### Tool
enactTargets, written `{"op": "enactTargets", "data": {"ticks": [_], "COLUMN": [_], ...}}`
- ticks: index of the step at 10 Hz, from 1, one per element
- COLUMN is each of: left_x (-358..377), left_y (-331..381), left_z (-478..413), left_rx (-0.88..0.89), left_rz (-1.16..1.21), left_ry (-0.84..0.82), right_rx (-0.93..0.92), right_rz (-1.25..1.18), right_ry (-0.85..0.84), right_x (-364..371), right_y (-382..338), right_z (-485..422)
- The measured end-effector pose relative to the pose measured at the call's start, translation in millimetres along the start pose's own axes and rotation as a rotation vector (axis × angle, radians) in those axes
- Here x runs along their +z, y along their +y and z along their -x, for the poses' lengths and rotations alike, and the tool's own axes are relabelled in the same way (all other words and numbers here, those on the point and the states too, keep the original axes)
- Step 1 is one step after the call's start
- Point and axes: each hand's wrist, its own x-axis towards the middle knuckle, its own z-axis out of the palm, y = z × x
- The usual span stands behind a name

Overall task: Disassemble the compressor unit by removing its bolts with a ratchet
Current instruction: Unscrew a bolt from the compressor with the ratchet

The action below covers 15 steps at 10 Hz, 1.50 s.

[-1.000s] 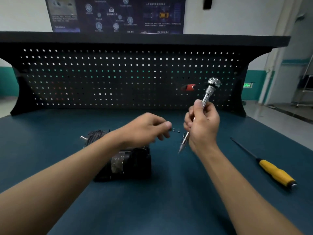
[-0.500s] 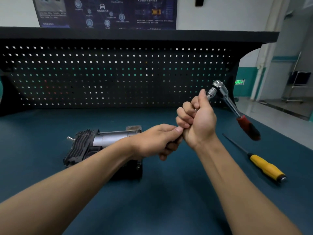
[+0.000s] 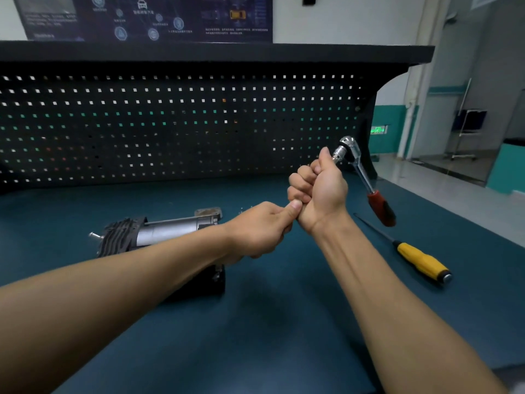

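Observation:
The compressor unit [image 3: 167,231], with black ribbed fins and a silver cylinder body, lies on the teal bench [image 3: 284,331] at left; my left forearm hides part of it. My right hand [image 3: 321,191] grips the ratchet [image 3: 350,149] by its silver extension bar, held in the air. The chrome head points up and the red handle [image 3: 380,207] hangs down to the right. My left hand [image 3: 255,231] sits directly under the right one, fingers curled where the bar's lower end comes out and thumb against the right hand. That lower end is hidden.
A yellow-handled screwdriver [image 3: 420,261] lies on the bench to the right. A few small loose bolts [image 3: 245,209] lie behind my left hand. A black pegboard [image 3: 170,123] with a shelf on top closes off the back; the bench edge runs along the right.
My left hand moved right from above the compressor and closed under my right hand. The ratchet's red handle swung round from behind to hang on the right.

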Motion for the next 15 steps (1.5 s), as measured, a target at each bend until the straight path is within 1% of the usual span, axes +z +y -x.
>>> {"op": "enactTargets", "data": {"ticks": [1,2,3,4,5,6,7,8,9,13,14,15], "left_x": [-3,-23,-52,-71,-69,-60,-51,-47,-47,-50,-53,-56], "left_y": [2,5,1,-12,-25,-35,-48,-57,-62,-75,-74,-65], "left_z": [-2,-13,-32,-58,-85,-106,-127,-144,-153,-154,-154,-155], "left_rx": [-0.039,-0.147,-0.287,-0.277,-0.281,-0.189,-0.142,-0.122,-0.1,-0.127,-0.13,-0.087], "left_rz": [-0.045,-0.202,-0.31,-0.505,-0.913,-1.104,-1.121,-1.081,-1.039,-0.974,-0.991,-0.924], "left_ry": [-0.006,-0.04,-0.092,-0.098,-0.142,-0.113,-0.208,-0.214,-0.192,-0.132,-0.103,-0.048], "right_rx": [-0.036,-0.064,-0.068,-0.078,-0.085,-0.083,-0.097,-0.14,-0.17,-0.127,-0.112,-0.104], "right_rz": [-0.001,-0.032,-0.009,0.051,0.085,0.11,0.145,0.206,0.224,0.296,0.3,0.309], "right_ry": [-0.008,-0.013,0.026,0.079,0.088,0.079,0.086,0.116,0.144,0.155,0.173,0.179], "right_x": [-1,-3,-11,-18,-20,-22,-28,-33,-38,-42,-45,-47], "right_y": [-1,-9,-14,-11,-4,1,1,0,1,16,16,17], "right_z": [-3,-9,-15,-19,-21,-23,-26,-30,-34,-34,-35,-36]}}
